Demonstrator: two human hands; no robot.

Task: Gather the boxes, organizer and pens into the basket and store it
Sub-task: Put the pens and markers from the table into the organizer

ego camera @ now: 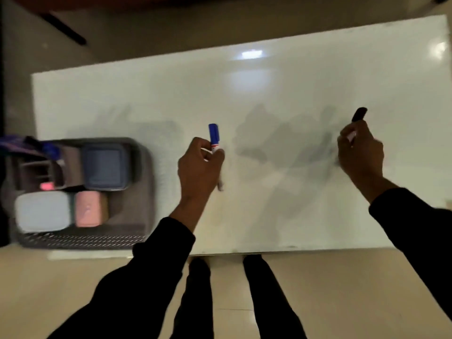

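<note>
My left hand (199, 167) grips a blue-capped pen (213, 136) above the middle of the white table (269, 94). Over to the right, my right hand (359, 150) holds a black-capped pen (359, 114). A grey basket (144, 192) sits at the table's left end. Inside it lie a dark grey box (104, 168), a white box (42, 211), a pink box (88, 208) and a brown organizer (36, 171) with several pens (46, 146) at its far side. The picture is blurred by motion.
The table's front edge runs just ahead of my legs (256, 277). Beige floor (342, 289) lies in front of the table and grey floor behind it. A dark bar (63, 28) lies on the floor at the back left.
</note>
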